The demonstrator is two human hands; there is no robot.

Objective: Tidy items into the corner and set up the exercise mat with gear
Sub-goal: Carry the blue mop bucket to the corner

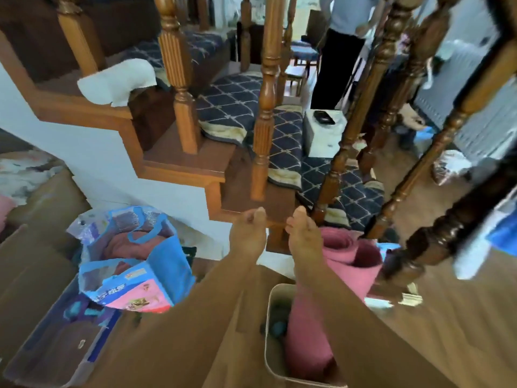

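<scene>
A rolled pink exercise mat [351, 257] stands upright in a beige bin [270, 348] at the foot of the stairs. Small teal items [278, 329] lie in the bin beside it. Both my arms reach forward over a brown cardboard sheet [251, 301]. My left hand [247, 233] is just left of the mat, its fingertips bent down. My right hand [303, 236] is in front of the mat's top rim, fingers also bent. Motion blur hides whether either hand holds anything.
A blue tote bag [131, 264] with reddish cloth sits on cardboard boxes [42, 275] at the left. A wooden staircase [179, 166] with turned balusters [264, 121] and dark patterned carpet rises ahead. A person [344, 51] stands beyond, by a white box [321, 135]. Wooden floor lies to the right.
</scene>
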